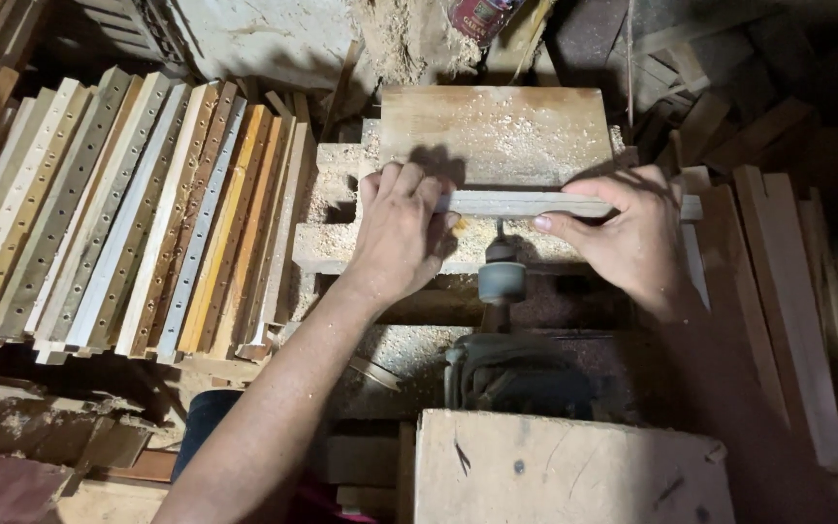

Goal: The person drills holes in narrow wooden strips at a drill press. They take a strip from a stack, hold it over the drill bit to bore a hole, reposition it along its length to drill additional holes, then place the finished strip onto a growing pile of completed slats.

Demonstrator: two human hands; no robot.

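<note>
A wooden box (574, 471) sits nearest, at six o'clock. Above it a small drill (501, 277) points up at a thin wood strip (526, 204). The left hand (400, 233) lies flat, fingers together, pressing the strip's left end. The right hand (632, 233) pinches it, arm bent. Drilled slats (118, 209) lean at nine o'clock.

The setting was a small woodworking workshop. Sawdust (497, 131) covered a wooden platform (495, 136) above a horizontal drill chuck (501, 277) and its motor (516, 374). Drilled slats (118, 213), pierced with rows of holes, were stacked at one side; plain slats (778, 291) and offcuts lay at the other.
</note>
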